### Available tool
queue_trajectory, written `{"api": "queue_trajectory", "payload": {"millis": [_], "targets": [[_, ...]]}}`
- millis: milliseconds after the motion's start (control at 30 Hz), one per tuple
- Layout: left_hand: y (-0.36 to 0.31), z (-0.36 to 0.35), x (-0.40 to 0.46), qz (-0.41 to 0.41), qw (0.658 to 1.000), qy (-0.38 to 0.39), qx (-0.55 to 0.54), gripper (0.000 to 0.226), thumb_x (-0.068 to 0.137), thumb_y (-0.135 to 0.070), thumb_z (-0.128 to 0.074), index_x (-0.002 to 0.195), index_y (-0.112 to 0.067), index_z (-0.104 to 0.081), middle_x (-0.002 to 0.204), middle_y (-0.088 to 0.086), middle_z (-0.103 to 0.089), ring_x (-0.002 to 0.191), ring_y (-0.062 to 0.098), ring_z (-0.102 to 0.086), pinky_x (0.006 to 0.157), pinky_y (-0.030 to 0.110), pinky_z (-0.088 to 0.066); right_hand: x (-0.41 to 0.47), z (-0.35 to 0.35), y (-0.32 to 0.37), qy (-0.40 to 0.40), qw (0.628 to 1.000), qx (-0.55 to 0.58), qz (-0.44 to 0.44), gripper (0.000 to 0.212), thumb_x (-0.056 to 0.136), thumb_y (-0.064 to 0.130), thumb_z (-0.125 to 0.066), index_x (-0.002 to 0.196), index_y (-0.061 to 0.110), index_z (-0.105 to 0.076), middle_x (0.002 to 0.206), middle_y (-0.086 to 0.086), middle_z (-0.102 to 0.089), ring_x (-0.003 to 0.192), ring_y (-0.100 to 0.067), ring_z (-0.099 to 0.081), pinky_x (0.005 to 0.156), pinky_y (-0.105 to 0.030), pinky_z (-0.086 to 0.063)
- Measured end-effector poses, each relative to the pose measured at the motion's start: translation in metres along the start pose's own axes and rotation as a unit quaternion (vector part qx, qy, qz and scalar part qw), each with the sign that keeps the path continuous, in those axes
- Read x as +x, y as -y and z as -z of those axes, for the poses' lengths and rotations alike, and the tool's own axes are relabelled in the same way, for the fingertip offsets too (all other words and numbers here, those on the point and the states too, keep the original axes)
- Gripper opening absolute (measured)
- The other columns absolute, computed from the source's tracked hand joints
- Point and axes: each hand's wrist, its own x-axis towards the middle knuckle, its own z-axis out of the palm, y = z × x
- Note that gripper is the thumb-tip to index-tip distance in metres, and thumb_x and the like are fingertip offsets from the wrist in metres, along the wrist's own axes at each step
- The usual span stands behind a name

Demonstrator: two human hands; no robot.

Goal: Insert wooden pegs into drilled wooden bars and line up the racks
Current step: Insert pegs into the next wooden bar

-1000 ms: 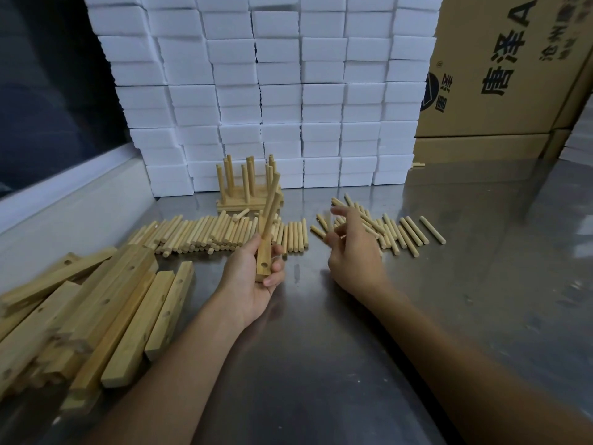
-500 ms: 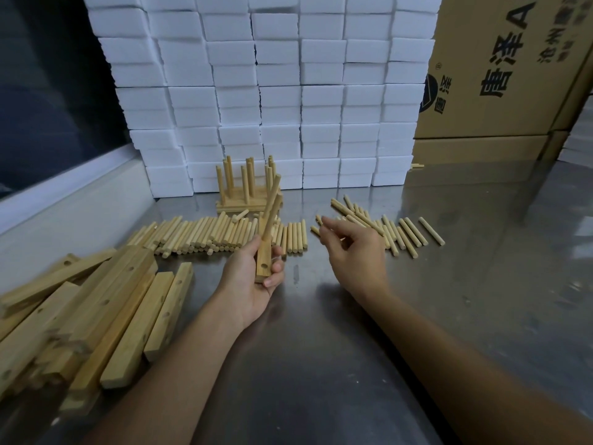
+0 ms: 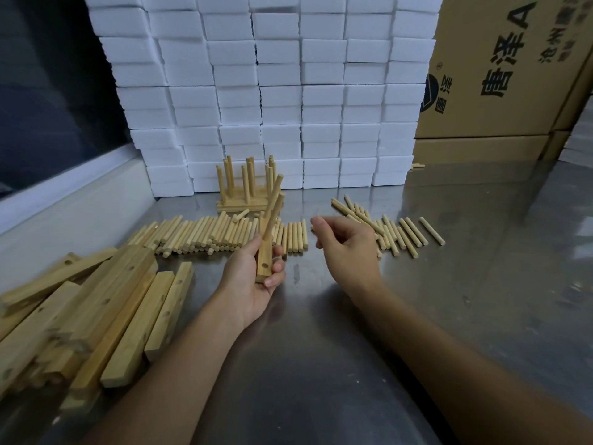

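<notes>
**Wooden pegs and drilled bars laid out across a steel bench**

Wooden bars (image 3: 106, 319), drilled with holes, lie heaped at the far left of the metal table (image 3: 321, 364), with several side by side at the heap's right edge. Beyond them we see a long row of loose pegs (image 3: 208, 234) lying close together on the tabletop. Behind that row, against a wall of stacked white foam blocks (image 3: 288, 91), stand finished racks (image 3: 247, 187), their pegs upright.

At centre, our left hand (image 3: 253, 284) grips one bar (image 3: 264, 261) by its lower end, fingers curled round it, holding it tilted above the table. Two pegs (image 3: 274, 203) already stand in its upper holes, and one hole near the lower end shows open.

Just to the right, our right hand (image 3: 348, 248) hovers above the table with fingers loosely bent; we cannot tell whether it pinches a peg. Past it a second scatter of pegs (image 3: 401, 234) lies fanned out. Cardboard boxes (image 3: 500, 75) with printed characters stand at the far right.
</notes>
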Motion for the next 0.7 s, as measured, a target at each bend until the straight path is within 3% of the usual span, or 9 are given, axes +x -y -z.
{"api": "queue_trajectory", "payload": {"millis": [100,167,267,333,400,533,700], "targets": [[0.000,0.000,-0.001,0.001,1.000,-0.001,0.004,0.026,0.106,-0.027,-0.040,0.102,-0.005,-0.054,0.070,0.007,-0.053,0.042,0.010,-0.043,0.029,0.018,-0.028,-0.002,-0.001,0.004,0.023,0.998,0.053,-0.022,0.029,0.098,0.018,-0.061,0.078,0.000,-0.073,0.064,-0.018,-0.061,0.050,-0.006,-0.046,0.053,-0.027,-0.043],[0.000,-0.001,-0.001,0.002,1.000,-0.003,0.007,0.026,0.106,-0.027,-0.040,0.100,-0.005,-0.054,0.069,0.007,-0.054,0.042,0.010,-0.043,0.029,0.018,-0.028,-0.004,-0.002,0.004,0.027,0.997,0.061,-0.039,0.027,0.098,0.014,-0.060,0.081,-0.003,-0.072,0.062,-0.019,-0.060,0.049,-0.005,-0.043,0.055,-0.028,-0.043],[0.000,-0.001,-0.001,0.000,1.000,-0.003,0.007,0.025,0.106,-0.026,-0.040,0.101,-0.006,-0.053,0.069,0.007,-0.054,0.041,0.010,-0.043,0.029,0.017,-0.028,-0.006,-0.004,0.009,0.031,0.994,0.079,-0.068,0.011,0.097,0.012,-0.059,0.101,0.018,-0.068,0.070,-0.006,-0.069,0.053,-0.006,-0.052,0.053,-0.023,-0.047],[0.000,-0.001,-0.001,-0.003,1.000,-0.004,0.007,0.026,0.106,-0.026,-0.039,0.100,-0.006,-0.053,0.070,0.007,-0.053,0.041,0.010,-0.043,0.029,0.017,-0.027,-0.007,-0.005,0.011,0.038,0.993,0.084,-0.078,0.012,0.095,0.011,-0.062,0.098,0.023,-0.065,0.081,-0.007,-0.071,0.061,-0.008,-0.059,0.054,-0.021,-0.047],[0.000,-0.001,-0.001,-0.003,1.000,-0.004,0.007,0.026,0.106,-0.026,-0.039,0.099,-0.005,-0.054,0.071,0.007,-0.053,0.042,0.010,-0.043,0.029,0.017,-0.027,-0.008,-0.005,0.014,0.057,0.990,0.085,-0.096,0.021,0.092,0.007,-0.064,0.100,0.026,-0.067,0.092,-0.004,-0.071,0.073,-0.010,-0.064,0.061,-0.020,-0.049],[-0.001,-0.001,-0.002,-0.002,1.000,-0.005,0.002,0.027,0.106,-0.026,-0.039,0.097,-0.005,-0.053,0.068,0.007,-0.052,0.041,0.010,-0.043,0.029,0.017,-0.027,-0.013,-0.007,0.017,0.120,0.969,0.143,-0.163,0.047,0.085,0.002,-0.069,0.128,0.020,-0.059,0.108,0.000,-0.066,0.090,-0.012,-0.067,0.074,-0.023,-0.054],[-0.001,-0.002,-0.001,-0.002,1.000,-0.005,-0.004,0.029,0.106,-0.026,-0.038,0.095,-0.003,-0.053,0.071,0.008,-0.051,0.040,0.010,-0.043,0.029,0.017,-0.027,-0.015,-0.012,0.020,0.133,0.967,0.170,-0.132,0.017,0.101,0.015,-0.054,0.113,0.020,-0.066,0.085,0.005,-0.068,0.069,-0.006,-0.064,0.065,-0.022,-0.052]]}}
